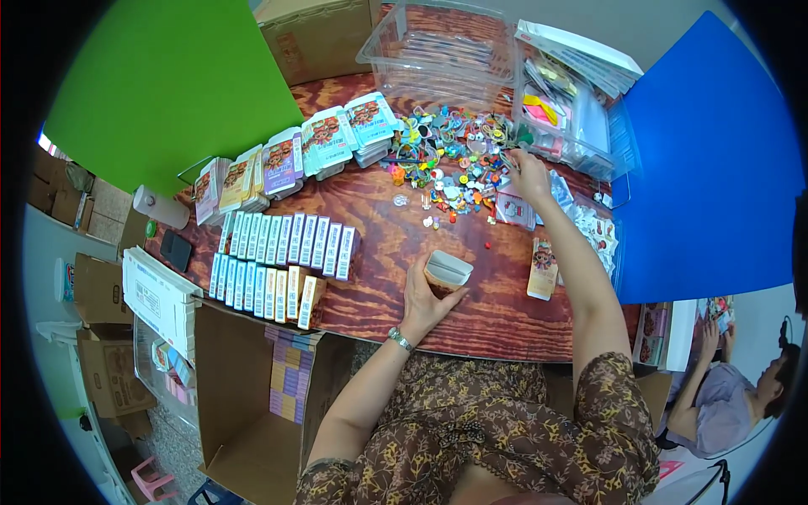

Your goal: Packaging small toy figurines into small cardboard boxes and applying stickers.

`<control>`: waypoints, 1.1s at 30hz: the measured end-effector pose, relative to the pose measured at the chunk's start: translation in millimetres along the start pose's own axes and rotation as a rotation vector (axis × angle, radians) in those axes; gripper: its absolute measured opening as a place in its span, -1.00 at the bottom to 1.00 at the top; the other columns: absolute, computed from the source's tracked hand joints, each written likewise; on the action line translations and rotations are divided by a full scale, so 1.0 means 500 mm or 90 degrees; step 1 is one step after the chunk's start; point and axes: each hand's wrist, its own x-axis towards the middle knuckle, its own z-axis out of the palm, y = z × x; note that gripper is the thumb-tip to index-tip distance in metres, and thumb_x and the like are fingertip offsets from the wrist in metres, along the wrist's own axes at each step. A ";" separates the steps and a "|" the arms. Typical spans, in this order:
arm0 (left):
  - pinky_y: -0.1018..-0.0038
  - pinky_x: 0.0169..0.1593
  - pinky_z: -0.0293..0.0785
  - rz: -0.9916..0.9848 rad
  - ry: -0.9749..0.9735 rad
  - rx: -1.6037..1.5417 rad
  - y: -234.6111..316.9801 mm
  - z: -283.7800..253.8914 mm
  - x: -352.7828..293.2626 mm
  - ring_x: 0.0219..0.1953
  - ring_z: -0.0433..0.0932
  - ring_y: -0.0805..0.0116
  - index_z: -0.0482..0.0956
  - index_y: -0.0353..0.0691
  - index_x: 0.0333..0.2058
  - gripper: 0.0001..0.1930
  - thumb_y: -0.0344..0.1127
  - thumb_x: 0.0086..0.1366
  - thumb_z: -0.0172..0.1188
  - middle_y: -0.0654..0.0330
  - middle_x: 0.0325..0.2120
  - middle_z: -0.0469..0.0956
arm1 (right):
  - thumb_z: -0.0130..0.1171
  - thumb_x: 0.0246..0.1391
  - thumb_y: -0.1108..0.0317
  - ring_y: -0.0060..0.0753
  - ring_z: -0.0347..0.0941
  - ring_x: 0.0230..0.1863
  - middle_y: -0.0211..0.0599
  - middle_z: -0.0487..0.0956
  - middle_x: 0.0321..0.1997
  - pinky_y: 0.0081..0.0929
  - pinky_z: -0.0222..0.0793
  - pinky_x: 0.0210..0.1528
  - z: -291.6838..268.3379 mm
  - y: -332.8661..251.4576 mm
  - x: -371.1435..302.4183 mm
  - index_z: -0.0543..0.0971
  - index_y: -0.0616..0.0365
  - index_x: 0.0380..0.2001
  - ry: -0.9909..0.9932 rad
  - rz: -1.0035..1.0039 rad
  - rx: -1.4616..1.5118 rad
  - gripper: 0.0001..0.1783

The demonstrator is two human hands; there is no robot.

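Observation:
My left hand (419, 295) is wrapped round a small carton (449, 268) near the table's front edge, its open top turned up toward me. At the right side of a heap of colourful small trinkets (459, 164), my right hand (530, 178) has its fingers pinched together; what they hold, if anything, is too small to make out. Just below that hand lie flat printed packets (513, 209). A yellowish printed card or flat carton (543, 269) rests beneath my right forearm. Two rows of filled-looking small boxes (286, 240) stand on edge to the left.
Stacks of flat cartons (326, 143) line the table's back left. Clear plastic bins (438, 63) stand behind the heap. A green panel (177, 93) and a blue panel (707, 160) flank the table. Below left sits an open cardboard box (244, 396). Another person (724, 404) works at far right.

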 end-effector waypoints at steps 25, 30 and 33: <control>0.16 0.06 0.50 0.005 -0.016 -0.007 0.009 -0.013 0.005 0.04 0.51 -0.07 0.23 -0.36 0.21 -0.05 -0.18 -0.07 0.63 -0.13 0.01 0.43 | 0.19 0.24 0.29 -0.11 0.61 -0.15 -0.12 0.65 -0.24 -0.25 0.47 -0.08 0.017 0.003 0.062 0.62 0.16 -0.16 -0.077 0.004 0.161 -0.80; 0.17 0.04 0.51 -0.003 -0.015 -0.006 0.006 -0.017 0.003 0.02 0.53 -0.05 0.24 -0.36 0.20 -0.06 -0.19 -0.07 0.62 -0.11 -0.01 0.45 | 0.28 0.14 0.25 -0.02 0.58 -0.12 -0.15 0.59 -0.20 -0.12 0.49 -0.09 0.001 -0.022 0.014 0.67 0.02 -0.19 -0.229 -0.164 0.165 -0.80; 0.17 0.04 0.52 0.004 -0.013 -0.007 0.007 -0.013 0.003 0.02 0.53 -0.05 0.24 -0.35 0.20 -0.06 -0.18 -0.07 0.63 -0.11 -0.01 0.45 | 0.32 0.10 0.26 -0.05 0.58 -0.15 -0.20 0.58 -0.22 -0.16 0.50 -0.10 -0.002 -0.027 0.005 0.67 0.01 -0.22 -0.210 -0.156 0.141 -0.82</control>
